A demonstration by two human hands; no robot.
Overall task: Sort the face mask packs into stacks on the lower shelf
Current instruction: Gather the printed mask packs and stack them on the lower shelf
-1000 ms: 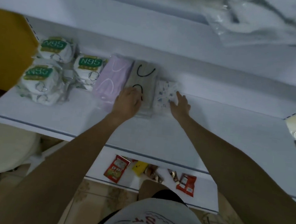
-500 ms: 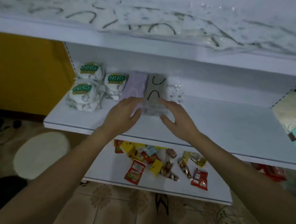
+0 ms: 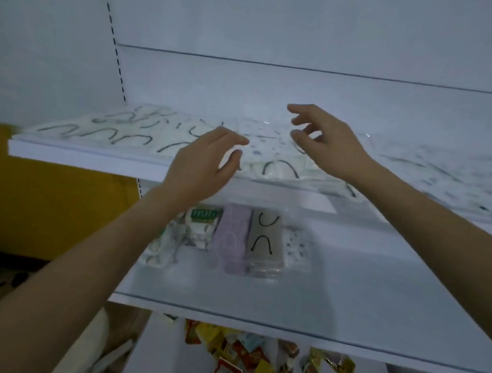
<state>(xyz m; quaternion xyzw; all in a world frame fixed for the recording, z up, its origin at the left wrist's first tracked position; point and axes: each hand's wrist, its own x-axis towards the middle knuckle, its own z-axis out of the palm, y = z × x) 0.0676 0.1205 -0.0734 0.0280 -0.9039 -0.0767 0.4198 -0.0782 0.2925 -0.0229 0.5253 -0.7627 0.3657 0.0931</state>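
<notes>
Lifted away from the grey-beige stack of face masks with black ear loops (image 3: pixel 264 243), where they were seen half a second earlier, both hands are now held up at the upper shelf. No pack is gripped. The fingers (image 3: pixel 234 139) of the left hand (image 3: pixel 201 166) are loosely bent and spread, and the fingers (image 3: pixel 300 109) of the right hand (image 3: pixel 328 143) are likewise spread and lightly curled around nothing. Whether any fingertip touches the wrapping beneath cannot be told.

Under and around both hands, loose clear-wrapped packs of white face masks with black ear loops (image 3: pixel 116 133) are scattered flat across the white upper shelf (image 3: pixel 89 160), some overlapped. A speckled-print pack (image 3: pixel 260 151) is seen between the hands.

On the white lower shelf (image 3: pixel 364 290), sorted packs are lined up side by side near the back. White N95 packs with green labels (image 3: pixel 205 215) are partly hidden by the left forearm. Next come a lilac stack (image 3: pixel 231 242), the grey-beige stack touching it, and a white speckled pack (image 3: pixel 296 246) at the right end.

Coloured snack sachets (image 3: pixel 236 352) are strewn on the bottom shelf (image 3: pixel 165 360), and a yellow wall (image 3: pixel 39 201) is seen at the left.
</notes>
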